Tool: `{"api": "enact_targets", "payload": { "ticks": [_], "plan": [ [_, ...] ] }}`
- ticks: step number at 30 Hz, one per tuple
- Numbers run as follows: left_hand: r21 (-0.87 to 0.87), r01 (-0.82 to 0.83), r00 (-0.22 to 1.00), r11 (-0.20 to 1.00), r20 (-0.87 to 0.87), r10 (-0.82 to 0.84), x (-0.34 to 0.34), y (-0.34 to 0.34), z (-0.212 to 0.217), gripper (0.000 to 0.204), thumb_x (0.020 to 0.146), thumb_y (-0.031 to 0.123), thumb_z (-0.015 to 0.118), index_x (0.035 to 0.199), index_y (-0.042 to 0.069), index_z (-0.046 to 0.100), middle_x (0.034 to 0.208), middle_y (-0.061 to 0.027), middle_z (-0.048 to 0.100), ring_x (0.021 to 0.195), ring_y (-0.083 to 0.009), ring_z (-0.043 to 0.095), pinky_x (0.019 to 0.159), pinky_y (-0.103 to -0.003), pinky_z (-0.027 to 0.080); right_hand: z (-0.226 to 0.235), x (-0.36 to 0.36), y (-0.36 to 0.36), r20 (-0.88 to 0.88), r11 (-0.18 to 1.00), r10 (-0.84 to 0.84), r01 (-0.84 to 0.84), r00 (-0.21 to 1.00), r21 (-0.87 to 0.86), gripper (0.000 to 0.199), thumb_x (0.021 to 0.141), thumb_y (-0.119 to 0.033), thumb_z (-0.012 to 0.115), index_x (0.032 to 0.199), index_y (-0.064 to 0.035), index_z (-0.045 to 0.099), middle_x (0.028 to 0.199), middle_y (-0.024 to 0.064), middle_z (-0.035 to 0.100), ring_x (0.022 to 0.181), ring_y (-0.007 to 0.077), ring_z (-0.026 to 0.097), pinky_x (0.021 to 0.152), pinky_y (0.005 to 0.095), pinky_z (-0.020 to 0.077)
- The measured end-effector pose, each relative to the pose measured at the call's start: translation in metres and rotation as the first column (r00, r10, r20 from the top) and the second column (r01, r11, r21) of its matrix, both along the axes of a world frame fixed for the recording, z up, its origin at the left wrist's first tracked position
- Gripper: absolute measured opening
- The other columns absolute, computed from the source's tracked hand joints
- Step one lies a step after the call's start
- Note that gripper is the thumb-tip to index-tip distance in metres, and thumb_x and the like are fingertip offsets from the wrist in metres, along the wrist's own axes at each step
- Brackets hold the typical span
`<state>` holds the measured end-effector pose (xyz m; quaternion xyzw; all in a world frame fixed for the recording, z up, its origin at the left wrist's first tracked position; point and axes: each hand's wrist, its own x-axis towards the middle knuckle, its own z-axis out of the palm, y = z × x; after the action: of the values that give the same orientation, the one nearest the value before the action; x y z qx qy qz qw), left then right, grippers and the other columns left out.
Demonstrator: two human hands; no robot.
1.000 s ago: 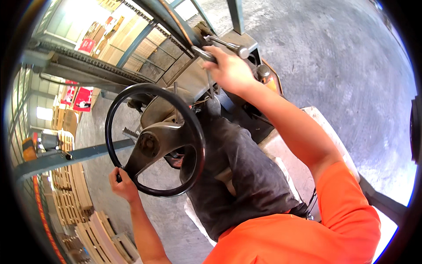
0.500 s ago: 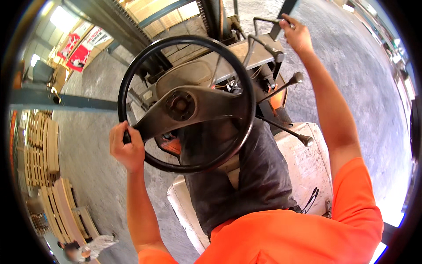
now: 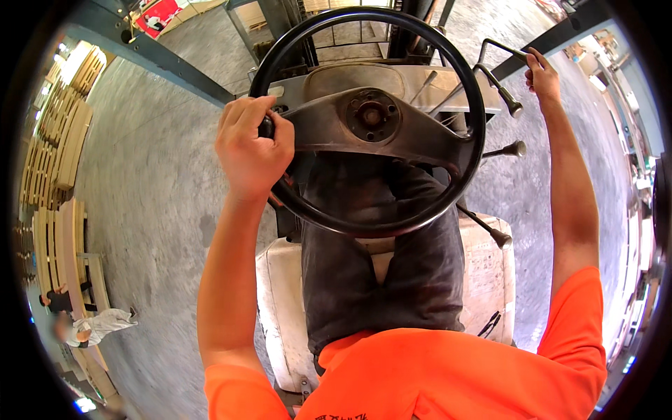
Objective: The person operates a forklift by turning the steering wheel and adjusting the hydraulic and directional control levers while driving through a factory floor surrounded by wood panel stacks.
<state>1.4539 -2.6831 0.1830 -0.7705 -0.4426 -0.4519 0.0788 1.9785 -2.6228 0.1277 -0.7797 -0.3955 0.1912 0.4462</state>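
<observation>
My left hand [image 3: 253,147] is closed at the left side of a black steering wheel [image 3: 372,115], with a rounded dark piece showing between thumb and fingers. Whether that piece is the rim or a knob on it, I cannot tell. My right arm reaches forward, and my right hand [image 3: 544,75] is closed around the end of a bent metal lever [image 3: 500,46]; the lever's tip is hidden in the fingers. Just below that hand stands a second bent lever [image 3: 498,82] with a round knob, untouched. My legs [image 3: 381,280] in dark trousers lie under the wheel.
Two more knobbed levers, an upper one [image 3: 516,148] and a lower one [image 3: 500,238], stick out right of the wheel. Blue-grey frame posts [image 3: 161,63] rise ahead. Stacked pallets [image 3: 59,161] line the left. A person in light trousers [image 3: 108,325] and another in black [image 3: 59,301] are at lower left.
The view has swung round, shifting pallets and people. My left hand and the wheel have turned clockwise, the hand higher on the left side. My right hand stays on the lever.
</observation>
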Motion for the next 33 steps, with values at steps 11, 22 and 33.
{"api": "enact_targets", "payload": {
  "ticks": [11,22,33],
  "plan": [
    [-0.003,-0.022,1.000,1.000,-0.017,0.022,0.003,-0.003,-0.011,0.017,0.071,-0.003,0.062,0.087,-0.002,0.068,0.082,-0.0146,0.067,0.076,-0.0282,0.065,0.071,-0.034,0.053,-0.010,0.010,-0.002,0.018,0.998,0.039,-0.038,0.999,-0.051,0.038,0.093,-0.038,0.061,0.126,-0.0206,0.063,0.072,0.0030,0.065,0.060,0.0105,0.058,0.055,0.0262,0.0449],
    [-0.014,-0.019,0.999,1.000,-0.026,0.018,0.007,-0.005,-0.019,0.017,0.071,-0.003,0.062,0.087,-0.002,0.067,0.082,-0.0148,0.067,0.076,-0.0281,0.065,0.070,-0.034,0.052,-0.053,-0.069,-0.057,0.633,0.945,0.327,-0.244,0.702,-0.217,0.034,0.091,-0.023,0.056,0.123,-0.0153,0.061,0.109,0.0158,0.066,0.100,0.0358,0.063,0.089,0.0415,0.0496],
    [0.009,-0.044,0.999,0.999,-0.028,0.044,0.010,-0.005,-0.030,0.016,0.068,-0.001,0.062,0.083,0.002,0.067,0.077,-0.0123,0.063,0.074,-0.0307,0.061,0.069,-0.038,0.051,-0.097,-0.084,-0.128,0.619,0.962,0.268,-0.239,0.738,-0.132,0.039,0.086,-0.012,0.056,0.125,-0.0104,0.059,0.108,0.0157,0.065,0.095,0.0366,0.063,0.083,0.0454,0.0500]
  ]
}}
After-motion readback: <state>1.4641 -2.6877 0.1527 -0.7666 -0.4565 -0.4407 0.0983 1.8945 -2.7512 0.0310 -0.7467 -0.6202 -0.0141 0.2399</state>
